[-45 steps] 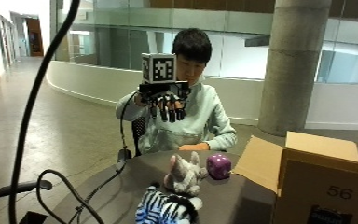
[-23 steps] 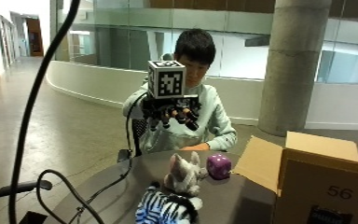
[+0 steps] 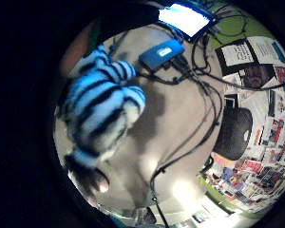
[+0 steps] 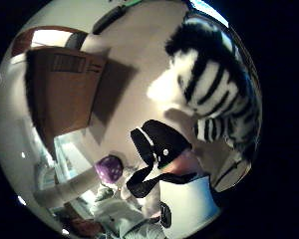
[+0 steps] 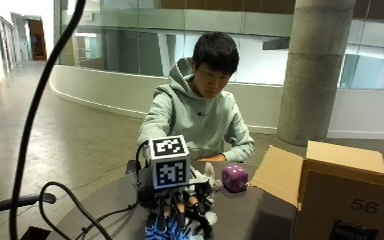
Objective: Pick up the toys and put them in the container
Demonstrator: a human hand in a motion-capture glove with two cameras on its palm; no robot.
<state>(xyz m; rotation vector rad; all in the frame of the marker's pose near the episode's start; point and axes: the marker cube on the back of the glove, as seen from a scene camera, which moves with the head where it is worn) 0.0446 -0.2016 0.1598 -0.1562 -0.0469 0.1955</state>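
Outside view shows me the open brown cardboard box point(image 5: 342, 187) on the grey tabletop point(image 5: 245, 215), with my gloved right hand point(image 5: 175, 207) over the blue-and-black striped plush zebra point(image 5: 169, 230). Its fingers point(image 5: 179, 202) point down, spread over the plush, not yet closed. Closing off-centre, I judge, could nudge it into the small purple ball toy point(image 5: 234, 178) nearby.
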